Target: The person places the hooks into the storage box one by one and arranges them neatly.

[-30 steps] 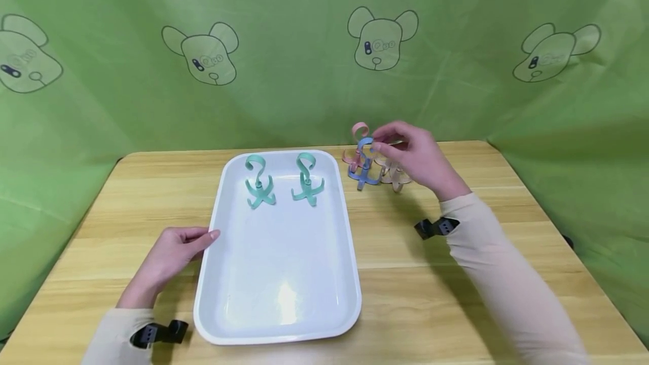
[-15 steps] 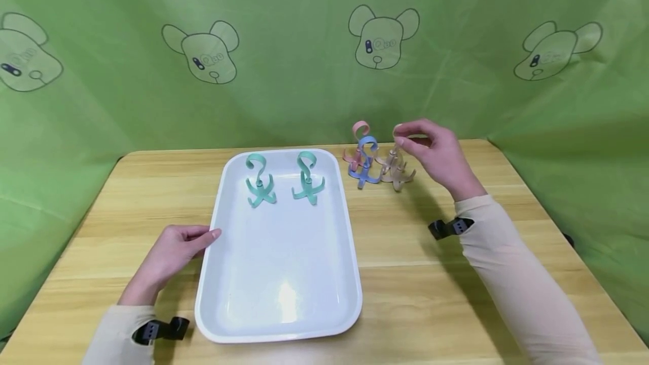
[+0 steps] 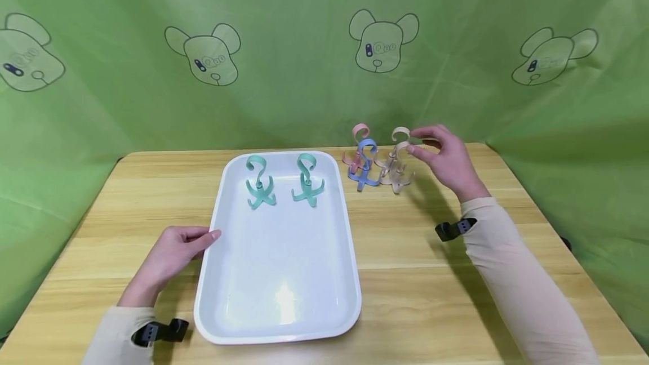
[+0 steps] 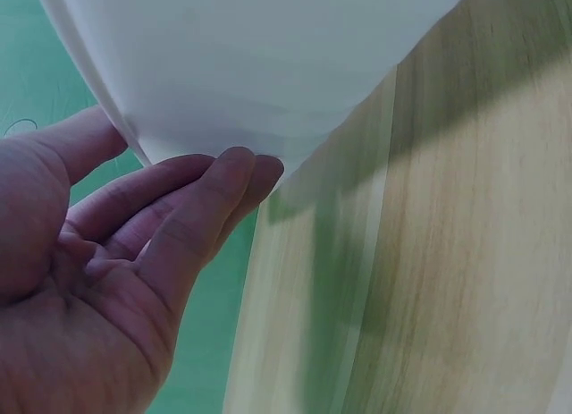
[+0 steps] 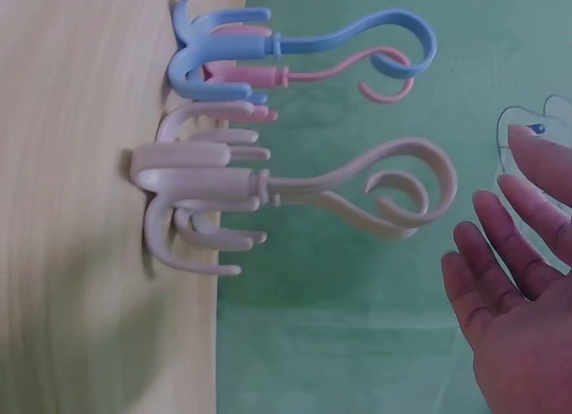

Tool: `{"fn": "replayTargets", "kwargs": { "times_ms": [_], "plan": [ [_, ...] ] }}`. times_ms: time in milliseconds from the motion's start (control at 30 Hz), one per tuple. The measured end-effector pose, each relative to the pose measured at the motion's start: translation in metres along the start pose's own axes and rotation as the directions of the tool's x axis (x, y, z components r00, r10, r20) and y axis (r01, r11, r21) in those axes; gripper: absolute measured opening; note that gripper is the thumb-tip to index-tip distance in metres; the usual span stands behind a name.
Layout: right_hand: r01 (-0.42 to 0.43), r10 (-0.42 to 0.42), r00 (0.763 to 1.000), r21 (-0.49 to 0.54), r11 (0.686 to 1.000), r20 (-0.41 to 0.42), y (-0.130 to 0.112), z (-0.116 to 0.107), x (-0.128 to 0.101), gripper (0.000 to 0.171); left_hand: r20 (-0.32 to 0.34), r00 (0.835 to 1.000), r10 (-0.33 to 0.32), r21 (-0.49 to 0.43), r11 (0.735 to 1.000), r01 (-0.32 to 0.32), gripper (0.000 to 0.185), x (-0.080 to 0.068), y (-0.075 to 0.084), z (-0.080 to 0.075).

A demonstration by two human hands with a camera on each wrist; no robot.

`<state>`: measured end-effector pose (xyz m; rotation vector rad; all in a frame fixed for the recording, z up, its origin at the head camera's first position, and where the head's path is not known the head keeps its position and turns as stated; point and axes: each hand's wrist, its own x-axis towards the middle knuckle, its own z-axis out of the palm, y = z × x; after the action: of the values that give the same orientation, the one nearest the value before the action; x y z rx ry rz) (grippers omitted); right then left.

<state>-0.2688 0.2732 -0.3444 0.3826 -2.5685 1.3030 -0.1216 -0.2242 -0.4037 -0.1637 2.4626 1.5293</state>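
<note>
One left hand (image 3: pixel 174 249) grips the white tray (image 3: pixel 279 263) by its left edge, thumb over the rim, fingers beneath. Two teal hooks (image 3: pixel 307 187) stand in its far end. Past its right side stand a blue hook (image 3: pixel 363 176) and two beige hooks (image 5: pixel 206 183), with a pink hook (image 3: pixel 353 159) behind the blue. The right hand (image 3: pixel 448 157), fingers loosely extended, holds nothing beside the beige curls — apparently selecting or adjusting a hook there. Taking the front beige one would call for a pinch on its curl — tray steadied. Farthest, the green backdrop (image 3: pixel 304 100) carries animal-head outlines (image 3: pixel 383 48); their lettering seemingly starts with Q, the rest illegible.
</note>
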Motion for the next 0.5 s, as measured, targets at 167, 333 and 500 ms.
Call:
{"fn": "replayTargets", "kwargs": {
  "times_ms": [167, 333, 500],
  "plan": [
    [-0.060, 0.061, 0.998, 0.077, 0.995, -0.009, 0.014, 0.003, 0.001, 0.041, 0.000, 1.000, -0.010, 0.025, 1.000, 0.010, 0.061, 0.000, -0.002, -0.001],
    [-0.082, 0.084, 0.996, 0.097, 0.992, -0.017, 0.025, 0.005, 0.001, 0.040, 0.005, 1.000, -0.004, 0.001, 1.000, 0.004, 0.062, 0.001, -0.002, 0.000],
    [-0.087, 0.089, 0.996, 0.122, 0.989, -0.007, 0.031, 0.007, 0.003, 0.039, 0.005, 1.000, 0.002, -0.023, 1.000, -0.002, 0.062, 0.001, -0.003, 0.000]
  ]
}}
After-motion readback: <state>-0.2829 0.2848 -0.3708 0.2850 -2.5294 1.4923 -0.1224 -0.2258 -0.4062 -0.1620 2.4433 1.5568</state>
